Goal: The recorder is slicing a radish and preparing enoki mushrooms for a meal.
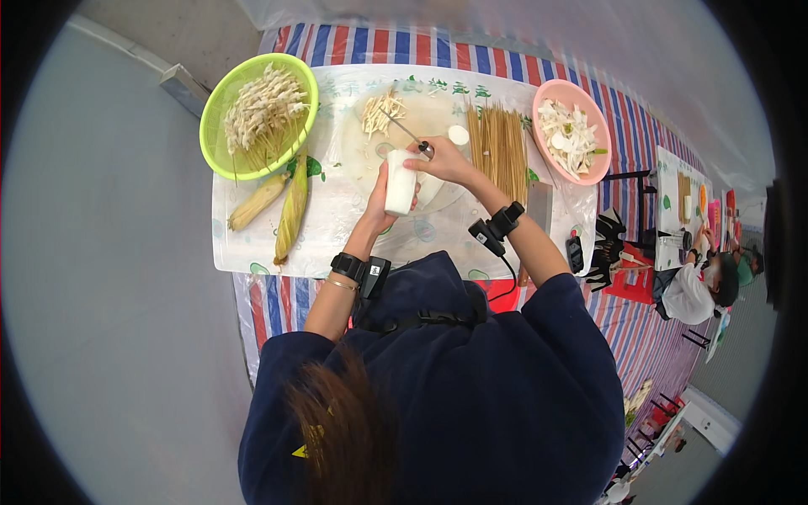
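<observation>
A peeled white radish piece [400, 183] stands tilted in my left hand [379, 199], with fingers wrapped around its lower part. My right hand [445, 159] grips a slim metal-shafted tool [404, 131] by its dark handle, while its thumb rests on the radish's upper side. The tool's shaft points away to the upper left; its exact kind is unclear. Under both hands lies a round translucent board [353, 142]. Thin pale sticks [382, 115] are heaped at its far side, and a round white slice [458, 134] sits right of my right hand.
Left are a green basket [209, 126] of skewered pale pieces and two husked corn ears [291, 214]. Right of the board lie bamboo skewers [499, 151], a cleaver [540, 203] partly behind my forearm, a pink bowl [541, 104] of peelings and a phone [574, 254]. People work at another table.
</observation>
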A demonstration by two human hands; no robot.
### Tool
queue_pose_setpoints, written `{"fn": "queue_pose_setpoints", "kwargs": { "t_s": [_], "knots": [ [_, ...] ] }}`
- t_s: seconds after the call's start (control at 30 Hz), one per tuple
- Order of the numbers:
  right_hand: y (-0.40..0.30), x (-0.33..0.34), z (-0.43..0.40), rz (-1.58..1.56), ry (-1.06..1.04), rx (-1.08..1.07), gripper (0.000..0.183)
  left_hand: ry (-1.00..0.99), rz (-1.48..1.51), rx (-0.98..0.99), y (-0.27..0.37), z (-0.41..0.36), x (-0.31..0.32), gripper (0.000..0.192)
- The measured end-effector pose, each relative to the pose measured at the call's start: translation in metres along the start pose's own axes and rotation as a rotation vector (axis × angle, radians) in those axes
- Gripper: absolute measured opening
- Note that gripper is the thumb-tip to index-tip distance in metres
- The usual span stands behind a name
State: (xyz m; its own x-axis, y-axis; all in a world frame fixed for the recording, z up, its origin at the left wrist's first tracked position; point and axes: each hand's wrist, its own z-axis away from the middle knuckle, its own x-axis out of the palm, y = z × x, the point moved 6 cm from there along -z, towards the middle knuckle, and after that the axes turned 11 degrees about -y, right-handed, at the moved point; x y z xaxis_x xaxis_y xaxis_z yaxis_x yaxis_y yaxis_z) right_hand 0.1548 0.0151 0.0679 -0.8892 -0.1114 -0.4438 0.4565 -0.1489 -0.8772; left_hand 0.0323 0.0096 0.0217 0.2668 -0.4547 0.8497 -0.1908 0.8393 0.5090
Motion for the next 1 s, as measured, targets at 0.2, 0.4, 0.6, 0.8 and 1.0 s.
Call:
{"fn": "queue_pose_setpoints", "kwargs": {
  "t_s": [0.2, 0.4, 0.6, 0.8, 1.0],
  "knots": [
    [0.009, -0.003, -0.001, -0.049, 0.027, 0.065, 0.03, 0.022, 0.052, -0.036, -0.007, 0.003, -0.005, 0.053],
    [0.001, -0.015, 0.011, -0.362, 0.022, 0.21, 0.023, 0.053, 0.005, -0.089, -0.008, 0.007, -0.013, 0.058],
    [0.001, -0.038, 0.024, -0.49, 0.037, 0.158, 0.022, 0.035, 0.017, -0.073, -0.01, 0.008, -0.013, 0.057],
    [0.004, -0.056, 0.037, -0.47, -0.017, 0.164, 0.03, 0.045, 0.038, -0.101, -0.016, 0.009, -0.018, 0.057],
    [0.012, -0.071, 0.053, -0.544, -0.073, 0.178, 0.035, 0.047, 0.031, -0.1, -0.017, 0.011, -0.023, 0.057]
  ]
}}
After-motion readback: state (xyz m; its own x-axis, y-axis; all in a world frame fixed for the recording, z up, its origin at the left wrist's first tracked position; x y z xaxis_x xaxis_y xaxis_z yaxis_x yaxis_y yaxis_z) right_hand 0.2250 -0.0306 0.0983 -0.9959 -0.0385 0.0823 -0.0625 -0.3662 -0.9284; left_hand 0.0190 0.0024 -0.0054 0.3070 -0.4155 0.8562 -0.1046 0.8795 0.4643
